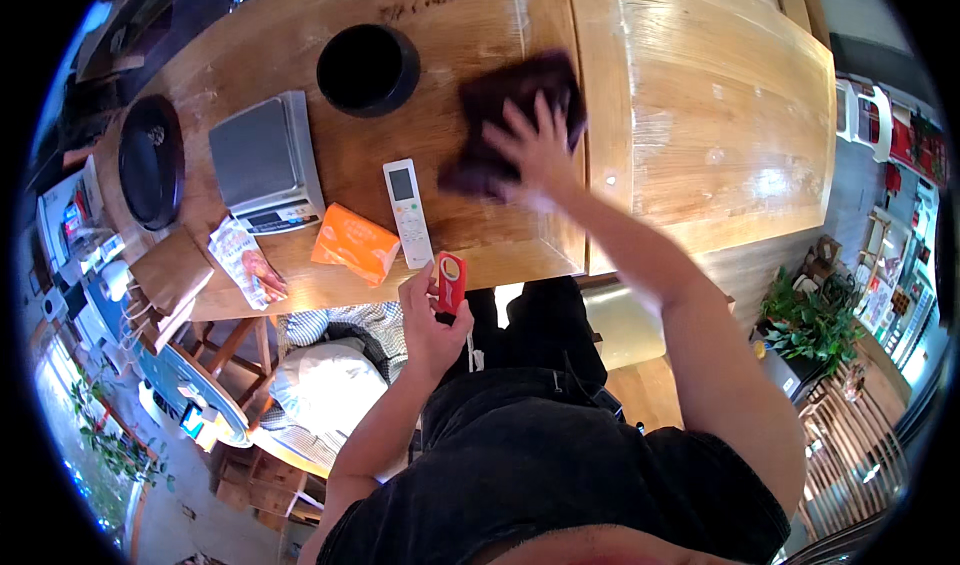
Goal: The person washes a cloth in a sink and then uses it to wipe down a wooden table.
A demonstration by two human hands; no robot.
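Note:
My left hand (436, 323) is closed at the table's near edge, pinching a small red flat object (452, 283) with a round, pale-rimmed ring on it; its exact kind is unclear. My right hand (538, 155) lies with fingers spread on a dark maroon cloth (490, 155), slightly blurred, beside the seam in the wooden table (710, 115). Just beyond the red object is a white remote control (407, 215). An orange soft packet (355, 243) sits to its left.
A black round bowl (368, 70) stands farther back. Leftward are a grey kitchen scale (265, 160), a printed pouch (246, 263), a dark oval tray (152, 163) and a brown paper bag (172, 270). Below the near edge, a white bag (328, 385) rests on a chair.

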